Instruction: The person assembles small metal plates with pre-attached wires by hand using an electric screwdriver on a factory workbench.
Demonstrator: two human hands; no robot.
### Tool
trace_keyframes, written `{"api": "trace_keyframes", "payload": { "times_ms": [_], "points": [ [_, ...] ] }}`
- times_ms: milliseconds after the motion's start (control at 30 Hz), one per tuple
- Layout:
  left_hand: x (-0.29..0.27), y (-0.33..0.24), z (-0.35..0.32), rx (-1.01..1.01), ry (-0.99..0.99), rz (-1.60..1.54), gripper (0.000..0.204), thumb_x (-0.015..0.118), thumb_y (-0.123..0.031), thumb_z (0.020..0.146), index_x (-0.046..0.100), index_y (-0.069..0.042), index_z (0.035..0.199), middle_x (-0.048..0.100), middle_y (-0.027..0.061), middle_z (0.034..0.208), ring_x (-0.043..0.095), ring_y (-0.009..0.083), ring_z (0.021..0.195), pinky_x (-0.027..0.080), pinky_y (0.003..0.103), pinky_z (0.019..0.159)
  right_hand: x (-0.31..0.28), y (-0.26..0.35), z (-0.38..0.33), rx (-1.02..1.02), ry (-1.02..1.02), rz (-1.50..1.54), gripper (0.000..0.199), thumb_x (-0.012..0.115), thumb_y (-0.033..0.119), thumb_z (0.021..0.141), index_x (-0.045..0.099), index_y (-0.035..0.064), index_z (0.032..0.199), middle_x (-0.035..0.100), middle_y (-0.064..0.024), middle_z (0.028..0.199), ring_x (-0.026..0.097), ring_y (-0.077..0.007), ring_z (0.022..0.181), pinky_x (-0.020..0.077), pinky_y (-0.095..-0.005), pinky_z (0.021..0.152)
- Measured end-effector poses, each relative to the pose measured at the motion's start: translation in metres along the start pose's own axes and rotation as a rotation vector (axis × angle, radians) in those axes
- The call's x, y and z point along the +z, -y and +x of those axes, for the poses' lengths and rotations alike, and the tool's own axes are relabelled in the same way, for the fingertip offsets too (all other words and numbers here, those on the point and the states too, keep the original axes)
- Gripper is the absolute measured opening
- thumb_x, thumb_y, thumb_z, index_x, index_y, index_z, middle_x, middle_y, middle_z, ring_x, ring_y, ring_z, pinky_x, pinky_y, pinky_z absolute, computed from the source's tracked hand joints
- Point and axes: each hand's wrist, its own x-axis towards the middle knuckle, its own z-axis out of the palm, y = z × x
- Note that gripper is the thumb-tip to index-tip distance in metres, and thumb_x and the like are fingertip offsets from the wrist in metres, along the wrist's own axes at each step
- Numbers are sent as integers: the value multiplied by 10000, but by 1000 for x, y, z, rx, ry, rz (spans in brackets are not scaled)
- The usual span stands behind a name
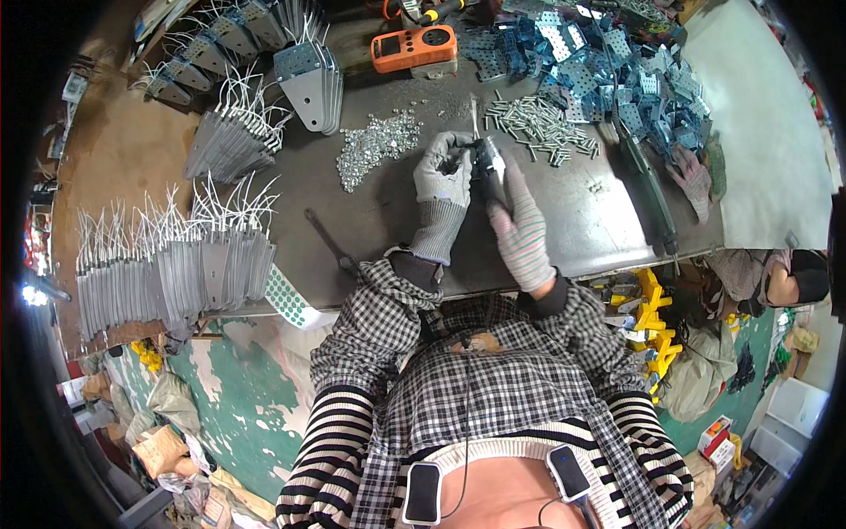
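Right hand (520, 231) grips driver (490, 169) (left hand (443, 169) perhaps steadying).

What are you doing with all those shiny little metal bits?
A person in gloves sits at a dark metal table. The right hand grips a small power screwdriver, tip pointing away. The left hand pinches something small beside it, too small to make out. Just beyond lie a pile of nuts, a pile of screws and heaped blue-grey brackets.
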Motion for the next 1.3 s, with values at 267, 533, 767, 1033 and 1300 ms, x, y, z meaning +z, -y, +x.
{"api": "trace_keyframes", "payload": {
  "times_ms": [267, 533, 767, 1033, 1300],
  "points": [
    [7, -18, 5, -172, 54, -247, 112, 649, -103, 944, 596, -30, 1009, 603, -30, 851, 550, 41, 767, 478, 211, 692, 25, -15, -3, -94, -105, -217, 766, 488, -123, 803, 286, 72, 1516, 502, -265, 1344, 563, -413, 1175, 494, -393, 928],
    [-7, -19, 34, -242, 154, 126, 139, 650, -177, 946, 654, -80, 1046, 629, -42, 862, 547, 50, 713, 483, 235, 619, 15, -14, 3, -267, -50, -267, 784, 458, -145, 723, 311, 11, 1477, 421, -271, 1409, 377, -464, 1329, 324, -465, 1135],
    [-41, -22, 140, 40, 493, 1657, 234, 555, -133, 922, 690, -127, 1112, 704, 82, 1078, 701, 251, 934, 566, 373, 789, 23, -11, -1, -289, -45, -272, 773, 457, -149, 725, 331, 9, 1471, 412, -263, 1420, 383, -459, 1333, 329, -468, 1133],
    [-29, -32, 143, 244, 711, 1862, 232, 535, -99, 911, 683, -27, 1073, 704, 139, 1045, 707, 305, 948, 575, 445, 720, 22, -12, -2, -272, -49, -224, 794, 472, -151, 727, 318, 18, 1487, 424, -276, 1405, 406, -451, 1321, 346, -447, 1118],
    [-23, -21, -15, -91, 86, -32, 218, 545, 153, 881, 612, 30, 1048, 542, -27, 840, 481, 24, 658, 391, 146, 593, 23, -28, -6, -49, -87, -249, 836, 479, -137, 772, 187, 32, 1537, 472, -286, 1337, 529, -456, 1164, 471, -415, 950]
  ]
}}
